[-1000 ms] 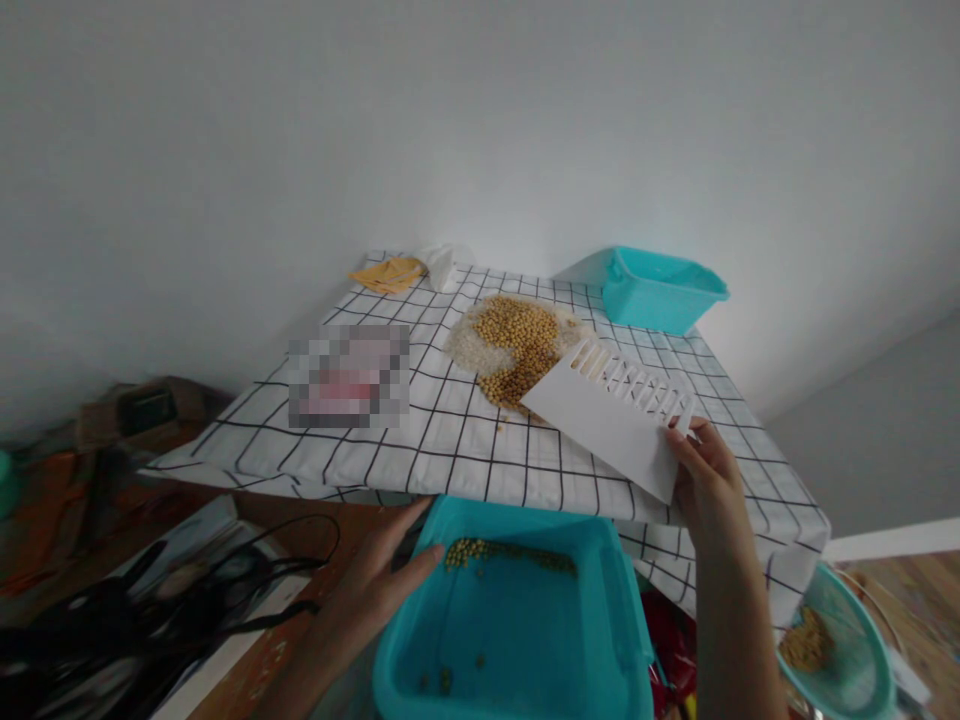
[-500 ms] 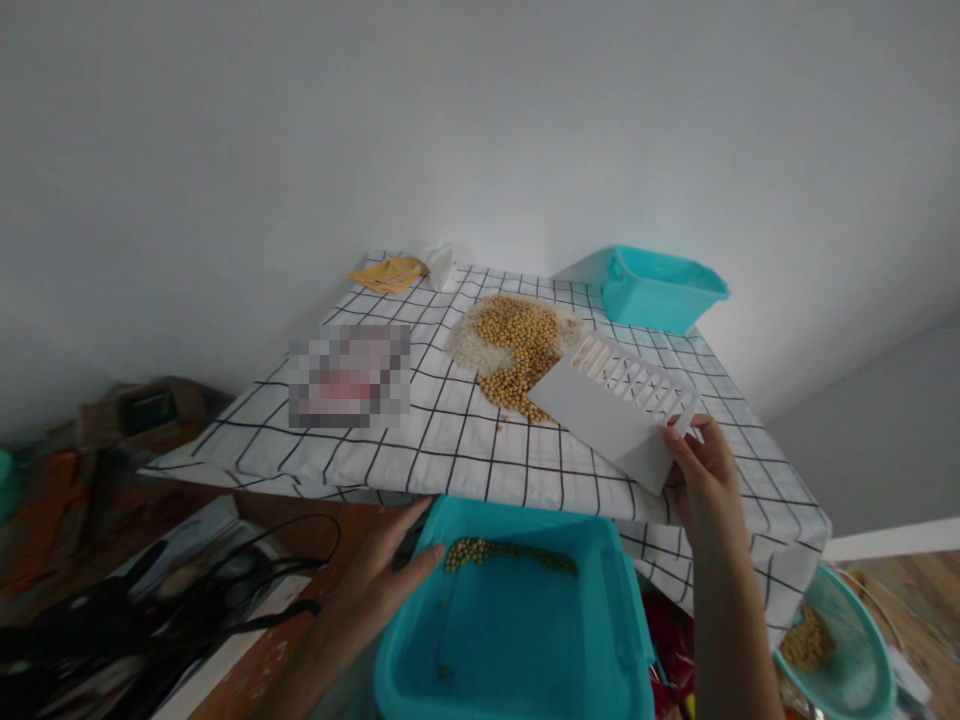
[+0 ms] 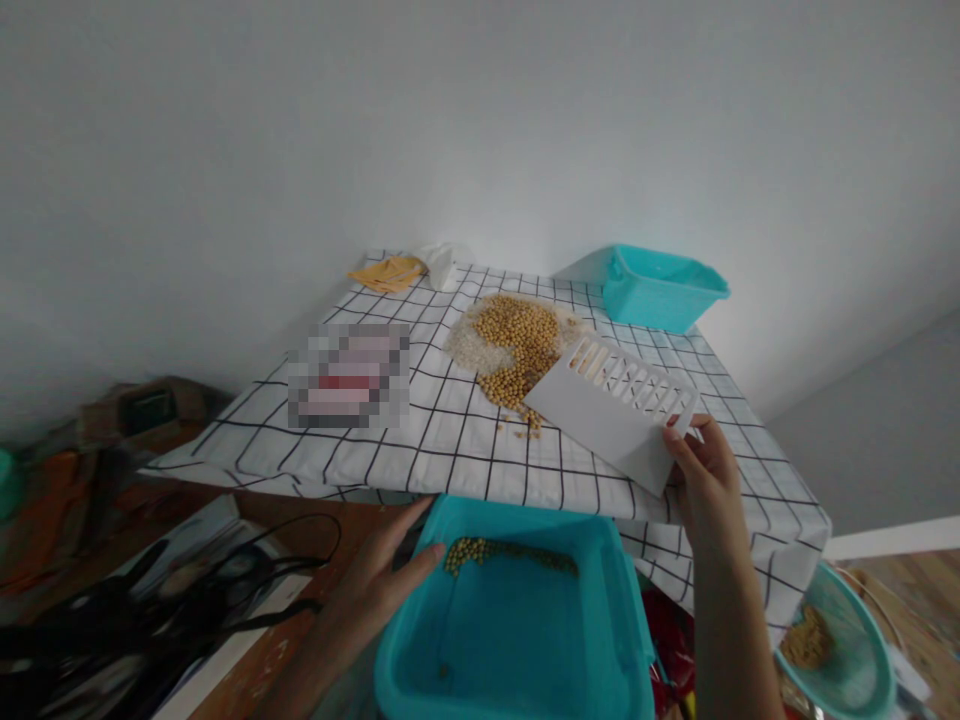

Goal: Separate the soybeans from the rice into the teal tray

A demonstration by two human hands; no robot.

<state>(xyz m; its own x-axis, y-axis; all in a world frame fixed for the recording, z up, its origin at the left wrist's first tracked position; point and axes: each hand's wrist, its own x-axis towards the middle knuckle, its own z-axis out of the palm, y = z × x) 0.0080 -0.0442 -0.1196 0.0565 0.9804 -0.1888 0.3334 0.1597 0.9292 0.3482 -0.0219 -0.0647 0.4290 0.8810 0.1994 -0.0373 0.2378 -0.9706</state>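
Note:
My right hand (image 3: 703, 462) pinches the cut-out handle end of a flat white slotted plastic scoop (image 3: 611, 425). The scoop's far left end rests against a pile of yellow soybeans (image 3: 517, 335) on the tablecloth, beside pale rice-like grains (image 3: 474, 345). A few loose beans lie just in front of the pile. My left hand (image 3: 386, 570) grips the left rim of a teal plastic bin (image 3: 517, 640), thumb over the edge and fingers along the outside. This bin sits below the table's front edge and has some soybeans along its far inner side.
A smaller teal bin (image 3: 664, 290) stands at the back right of the checked tablecloth (image 3: 450, 450). Yellow cloth (image 3: 388, 273) and white crumpled plastic (image 3: 442, 266) lie at the back left, with a blurred-out item (image 3: 349, 377) nearer. A basin (image 3: 844, 640) is low on the right.
The scoop has shifted slightly left along the front of the bean pile. A few more beans have rolled toward the table's front. My left hand and the bin have stayed put.

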